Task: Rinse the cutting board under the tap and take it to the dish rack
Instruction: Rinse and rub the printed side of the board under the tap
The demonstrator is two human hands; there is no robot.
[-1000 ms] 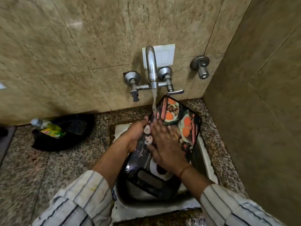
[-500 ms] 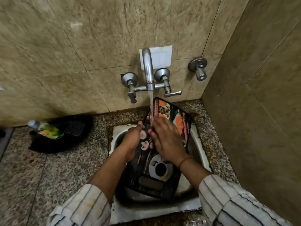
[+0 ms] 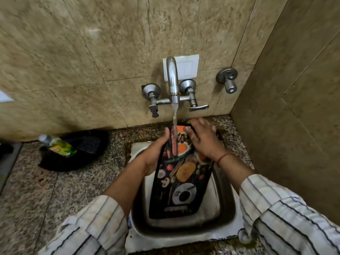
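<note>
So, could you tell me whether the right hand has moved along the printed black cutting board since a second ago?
Yes. The right hand has slid up the printed black cutting board, towards the steel wall tap, and now sits at the board's far end.

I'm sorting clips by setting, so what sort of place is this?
Most likely a small home kitchen washing-up corner: a steel sink set in a speckled granite counter, a wall tap running over a printed cutting board, and tiled walls.
</note>
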